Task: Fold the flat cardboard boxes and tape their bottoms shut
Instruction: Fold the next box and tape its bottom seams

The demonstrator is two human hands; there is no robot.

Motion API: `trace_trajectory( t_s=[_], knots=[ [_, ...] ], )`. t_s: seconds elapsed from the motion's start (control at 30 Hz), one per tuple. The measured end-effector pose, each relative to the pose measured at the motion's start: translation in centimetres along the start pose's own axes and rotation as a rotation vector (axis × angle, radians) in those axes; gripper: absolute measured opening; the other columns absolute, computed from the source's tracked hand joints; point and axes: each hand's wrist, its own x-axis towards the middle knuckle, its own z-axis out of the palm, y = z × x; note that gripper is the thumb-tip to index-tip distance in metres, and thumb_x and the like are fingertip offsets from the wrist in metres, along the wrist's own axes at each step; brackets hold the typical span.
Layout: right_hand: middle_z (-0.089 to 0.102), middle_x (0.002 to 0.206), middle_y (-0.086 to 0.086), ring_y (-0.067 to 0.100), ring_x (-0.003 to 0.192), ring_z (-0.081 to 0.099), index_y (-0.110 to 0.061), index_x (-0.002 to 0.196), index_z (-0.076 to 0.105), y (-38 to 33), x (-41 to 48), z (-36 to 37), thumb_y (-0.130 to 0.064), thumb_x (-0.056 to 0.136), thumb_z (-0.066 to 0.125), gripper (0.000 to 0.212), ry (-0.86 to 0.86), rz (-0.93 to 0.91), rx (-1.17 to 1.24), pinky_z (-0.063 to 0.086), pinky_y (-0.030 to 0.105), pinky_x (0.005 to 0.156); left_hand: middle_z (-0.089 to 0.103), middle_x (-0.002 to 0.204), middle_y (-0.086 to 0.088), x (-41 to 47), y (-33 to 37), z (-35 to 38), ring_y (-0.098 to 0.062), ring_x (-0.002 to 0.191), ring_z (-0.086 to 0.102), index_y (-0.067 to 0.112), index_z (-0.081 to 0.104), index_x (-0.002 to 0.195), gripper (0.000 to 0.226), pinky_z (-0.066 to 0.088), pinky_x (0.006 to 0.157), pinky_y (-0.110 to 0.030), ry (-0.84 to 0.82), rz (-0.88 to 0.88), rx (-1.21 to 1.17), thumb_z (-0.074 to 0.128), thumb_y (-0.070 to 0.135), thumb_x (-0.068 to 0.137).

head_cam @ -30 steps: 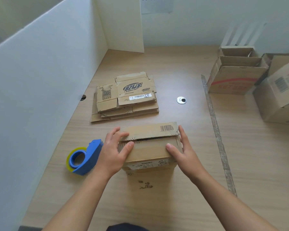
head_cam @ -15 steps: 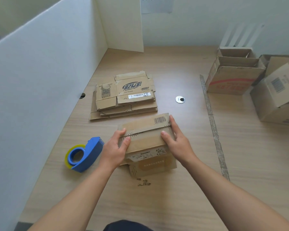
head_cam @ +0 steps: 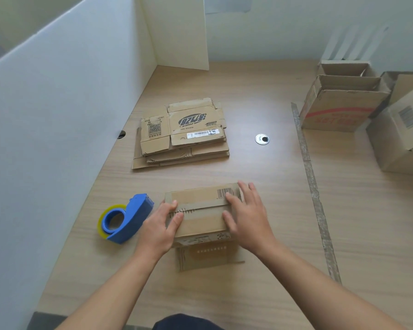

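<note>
From the head camera: a small brown corrugated cardboard box [head_cam: 200, 210] sits on the pale wood-grain table [head_cam: 260, 294], near its front edge. The left hand [head_cam: 159, 227] grips the box's left end, fingers curled. The right hand [head_cam: 247, 222] presses the flaps with flat fingers. A blue plastic tape dispenser [head_cam: 126, 217] lies just left of the box. A stack of flat boxes [head_cam: 181, 134] lies farther back, with bare table between.

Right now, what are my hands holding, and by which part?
The folded cardboard box. Your left hand grips its left end, thumb on the top flaps; your right hand presses flat on the flaps at its right end.
</note>
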Motion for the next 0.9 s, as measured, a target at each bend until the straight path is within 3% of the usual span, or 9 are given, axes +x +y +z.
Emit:
trace_trajectory(
  t_s=[0.1, 0.17, 0.23, 0.33, 0.43, 0.63, 0.73, 0.83, 0.9],
  knots=[
    [0.045, 0.152, 0.011, 0.036, 0.146, 0.032, -0.015, 0.139, 0.056, -2.6, 0.9, -0.3, -0.053, 0.092, 0.032, 0.065, -0.073, -0.231, -0.17, 0.027, 0.057, 0.115, 0.063, 0.134, 0.002, -0.1, 0.2, 0.3, -0.019, 0.134, 0.051, 0.018, 0.062, 0.129, 0.037, 0.039, 0.105, -0.031, 0.004, -0.005, -0.001, 0.061, 0.035, 0.097],
    [0.035, 0.159, 0.006, 0.028, 0.151, 0.024, -0.016, 0.15, 0.043, -3.8, 0.9, 0.7, -0.062, 0.089, 0.017, 0.081, -0.221, -0.24, -0.184, 0.012, 0.052, 0.121, 0.061, 0.137, 0.003, -0.1, 0.3, 0.3, -0.018, 0.132, 0.051, 0.019, 0.059, 0.132, 0.039, 0.036, 0.101, -0.025, -0.002, -0.011, -0.009, 0.06, 0.036, 0.097],
    [0.035, 0.16, 0.003, 0.026, 0.15, 0.028, -0.018, 0.15, 0.044, -3.7, 0.6, 1.7, -0.062, 0.091, 0.021, 0.077, -0.212, -0.222, -0.215, 0.009, 0.047, 0.121, 0.057, 0.141, 0.004, 0.0, 0.2, 0.2, -0.017, 0.136, 0.047, 0.02, 0.055, 0.135, 0.042, 0.035, 0.104, -0.026, -0.031, -0.006, -0.005, 0.058, 0.038, 0.098],
    [0.047, 0.152, 0.001, 0.024, 0.141, 0.044, -0.021, 0.143, 0.054, -3.0, 0.3, 2.3, -0.056, 0.094, 0.033, 0.063, -0.141, -0.233, -0.314, 0.017, 0.045, 0.117, 0.054, 0.145, 0.004, -0.1, -0.1, -0.1, -0.016, 0.142, 0.04, 0.022, 0.052, 0.139, 0.045, 0.034, 0.111, -0.032, -0.07, 0.012, 0.017, 0.057, 0.041, 0.098],
    [0.05, 0.15, 0.0, 0.023, 0.139, 0.046, -0.023, 0.141, 0.056, -3.2, 0.2, 2.5, -0.052, 0.095, 0.036, 0.058, -0.102, -0.235, -0.318, 0.019, 0.046, 0.113, 0.056, 0.141, 0.002, -0.1, -0.3, -0.2, -0.017, 0.134, 0.048, 0.02, 0.054, 0.137, 0.044, 0.036, 0.102, -0.026, -0.059, 0.021, 0.015, 0.058, 0.038, 0.098],
    [0.05, 0.15, -0.005, 0.02, 0.141, 0.043, -0.027, 0.14, 0.056, -3.4, 0.3, 2.4, -0.051, 0.096, 0.037, 0.054, -0.09, -0.194, -0.244, 0.018, 0.044, 0.115, 0.061, 0.126, 0.004, 0.5, 0.1, -0.2, -0.012, 0.118, 0.055, 0.019, 0.059, 0.131, 0.039, 0.037, 0.09, -0.022, -0.036, 0.023, 0.003, 0.062, 0.036, 0.096],
    [0.048, 0.15, -0.007, 0.018, 0.142, 0.039, -0.031, 0.14, 0.055, -3.5, 0.6, 2.3, -0.053, 0.093, 0.037, 0.054, -0.097, -0.171, -0.2, 0.014, 0.04, 0.117, 0.062, 0.12, 0.006, 1.1, -0.4, -1.2, -0.015, 0.113, 0.06, 0.027, 0.057, 0.127, 0.035, 0.049, 0.095, -0.036, -0.077, -0.005, -0.042, 0.063, 0.038, 0.095],
    [0.035, 0.158, -0.011, 0.014, 0.149, 0.023, -0.037, 0.146, 0.046, -3.4, 0.8, 2.1, -0.058, 0.093, 0.029, 0.059, -0.119, -0.168, -0.164, 0.003, 0.036, 0.121, 0.062, 0.129, 0.003, 1.5, -2.2, -2.8, -0.017, 0.122, 0.057, 0.022, 0.055, 0.135, 0.041, 0.047, 0.101, -0.038, -0.025, -0.003, -0.003, 0.062, 0.034, 0.096],
    [0.026, 0.161, -0.015, 0.011, 0.151, 0.013, -0.04, 0.148, 0.04, -3.4, 1.0, 1.9, -0.056, 0.096, 0.034, 0.054, -0.124, -0.159, -0.135, -0.005, 0.032, 0.121, 0.06, 0.133, -0.001, 1.9, -4.4, -4.1, -0.024, 0.123, 0.054, 0.022, 0.049, 0.142, 0.049, 0.044, 0.102, -0.042, 0.067, -0.029, 0.16, 0.061, 0.033, 0.096]
  ],
)
